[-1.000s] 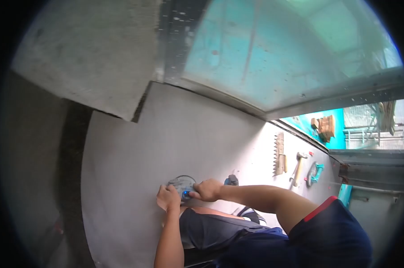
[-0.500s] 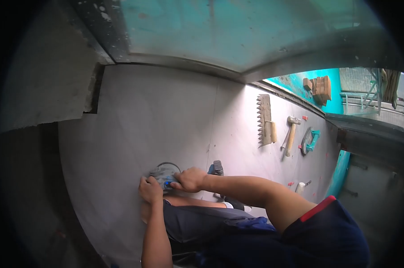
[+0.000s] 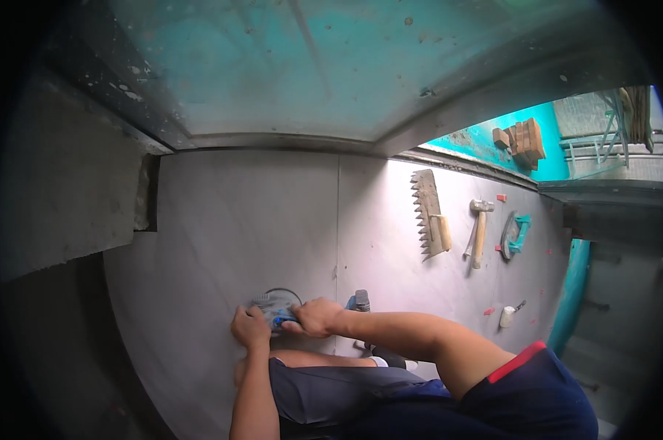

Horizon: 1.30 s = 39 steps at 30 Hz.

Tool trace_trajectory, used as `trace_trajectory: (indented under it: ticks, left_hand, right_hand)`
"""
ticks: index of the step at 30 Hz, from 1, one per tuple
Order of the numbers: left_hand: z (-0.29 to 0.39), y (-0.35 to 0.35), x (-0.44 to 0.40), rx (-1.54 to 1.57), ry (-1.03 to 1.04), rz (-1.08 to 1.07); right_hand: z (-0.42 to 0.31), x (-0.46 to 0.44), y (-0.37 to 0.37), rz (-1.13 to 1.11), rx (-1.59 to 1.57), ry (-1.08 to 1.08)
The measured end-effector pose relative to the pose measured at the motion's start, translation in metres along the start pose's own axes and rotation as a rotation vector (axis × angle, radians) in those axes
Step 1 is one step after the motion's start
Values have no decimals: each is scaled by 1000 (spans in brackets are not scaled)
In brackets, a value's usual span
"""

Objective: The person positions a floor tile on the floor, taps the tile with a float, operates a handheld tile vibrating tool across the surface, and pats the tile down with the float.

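Observation:
A round grey tool with a lit blue spot and a curved dark rim lies on the grey slab floor, close to my bent leg. On its left side, my left hand has its fingers curled against the edge. From the right, my right hand closes on the tool beside the blue light. The fingertips are partly hidden. Just right of my right hand stands a blue and black power tool, its lower part behind my forearm.
A notched trowel, a hammer, a teal-handled suction cup and a white mallet lie to the right, among small red pieces. Bricks sit beyond the door sill. A rough concrete edge juts in at the left.
The view has swung, so the door frame and laid-out tools sit differently, and the white mallet now shows. Both hands stay on the round tool.

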State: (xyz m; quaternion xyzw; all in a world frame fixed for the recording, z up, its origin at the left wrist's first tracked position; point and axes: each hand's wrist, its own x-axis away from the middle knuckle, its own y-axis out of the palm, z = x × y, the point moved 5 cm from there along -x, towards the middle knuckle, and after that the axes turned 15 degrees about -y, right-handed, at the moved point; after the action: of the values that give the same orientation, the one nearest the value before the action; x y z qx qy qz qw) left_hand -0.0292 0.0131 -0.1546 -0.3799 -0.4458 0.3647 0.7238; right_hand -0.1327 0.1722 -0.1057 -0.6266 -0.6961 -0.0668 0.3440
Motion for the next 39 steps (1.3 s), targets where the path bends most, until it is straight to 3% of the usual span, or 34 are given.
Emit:
trace_trajectory:
  ticks: [9, 24, 26, 31, 39]
  left_hand:
    - [134, 2, -85, -136, 261, -44]
    - [154, 9, -129, -238, 227, -127]
    - [159, -8, -141, -251, 120, -183]
    - [177, -39, -164, -185, 122, -201]
    - [183, -62, -234, -216, 99, -73]
  right_hand:
    - [33, -34, -50, 402, -168, 166]
    - [24, -45, -107, 294, -102, 212]
    - [11, -64, -117, 260, -69, 191]
    - [-14, -85, -138, 276, -64, 215]
    - [-29, -146, -174, 297, -64, 168]
